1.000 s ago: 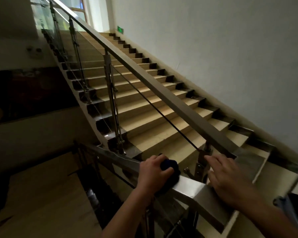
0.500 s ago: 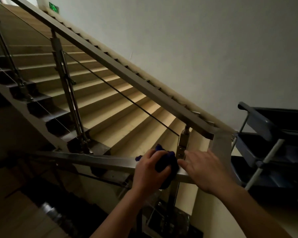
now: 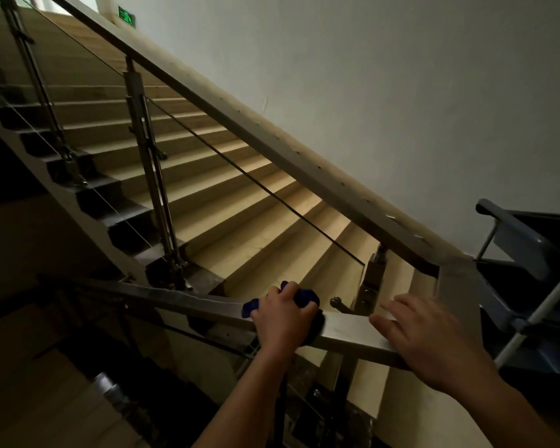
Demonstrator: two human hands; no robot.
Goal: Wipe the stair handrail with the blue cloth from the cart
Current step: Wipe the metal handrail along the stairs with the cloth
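Observation:
My left hand grips a bunched blue cloth and presses it onto the flat steel handrail that runs level across the landing. The cloth shows only at the fingertips; the rest is hidden under the hand. My right hand lies flat on the same rail, a little to the right of the cloth, fingers spread and holding nothing. From the corner post beside it, the sloping section of handrail climbs up to the left.
A blue-grey cart with shelves stands at the right edge, close behind the rail's corner. Steel posts and glass panels line the tan stairs. A white wall rises on the right; a dark stairwell drops below on the left.
The view swung right and then back left, bringing the cart into sight. My left hand stays closed on the cloth on the level rail; my right hand rests just to its right throughout.

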